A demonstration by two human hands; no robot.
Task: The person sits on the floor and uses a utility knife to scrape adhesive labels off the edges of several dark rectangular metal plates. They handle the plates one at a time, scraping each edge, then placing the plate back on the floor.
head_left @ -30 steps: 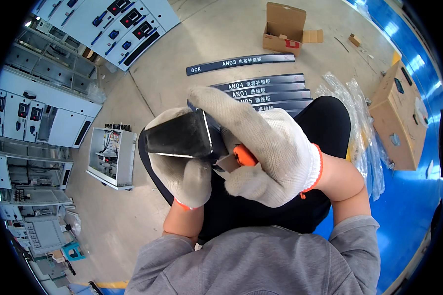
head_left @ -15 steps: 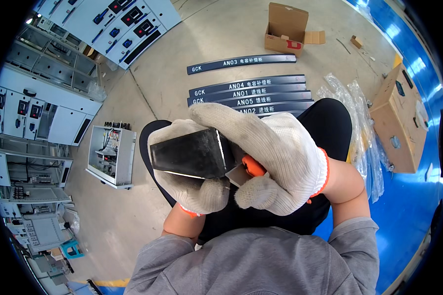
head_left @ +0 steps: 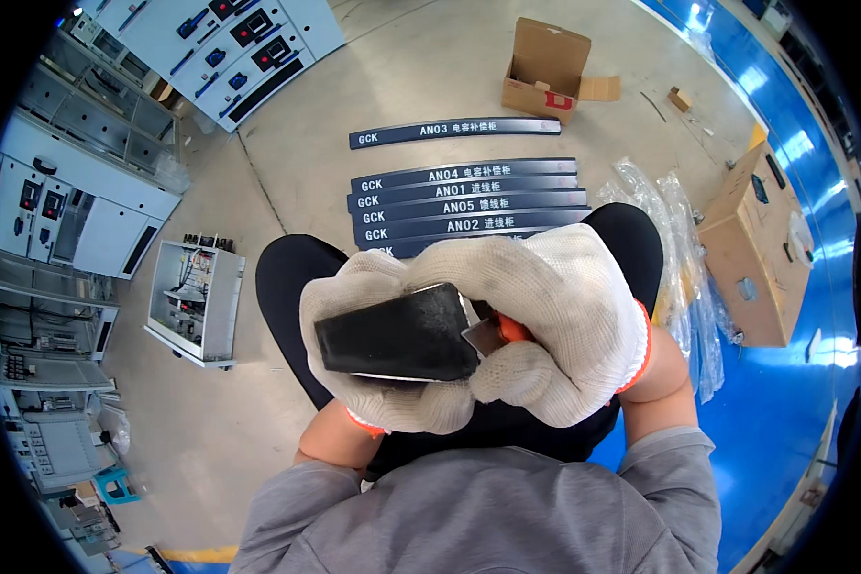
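Black piece (head_left: 397, 335): above your lap, between both gloved hands, broad dark face turned up toward you, narrower at its left end. Your left hand (head_left: 387, 397) is clamped on it, thumb along the near edge, fingers wrapped round the far side and largely out of sight. Presumably this grip steadies the piece and leaves its right end accessible.

Your right hand (head_left: 574, 320) is closed around an orange tool (head_left: 513, 329); most of the handle is hidden in the glove. Its flat metal blade (head_left: 484, 337) points left at the piece's right end; contact cannot be told. Your right fingers reach over the far edge, thumb below the blade, probably for close control.

Beyond your knees: a stack of dark blue strips (head_left: 464, 199), overlapped and lettered sides up, with a lone strip (head_left: 454, 132) set apart farther out. Likely laid so the lettering reads from your seat. Writing: white Latin letters, numerals and Chinese characters, legible; not transcribed.

Outward: open carton (head_left: 548, 57), red printed mark on its front; clear plastic wrap (head_left: 684, 287) to your right, beside a larger brown box (head_left: 756, 249). Left: open metal enclosure (head_left: 193, 301), wiring exposed; grey cabinet (head_left: 210, 57) farther off.
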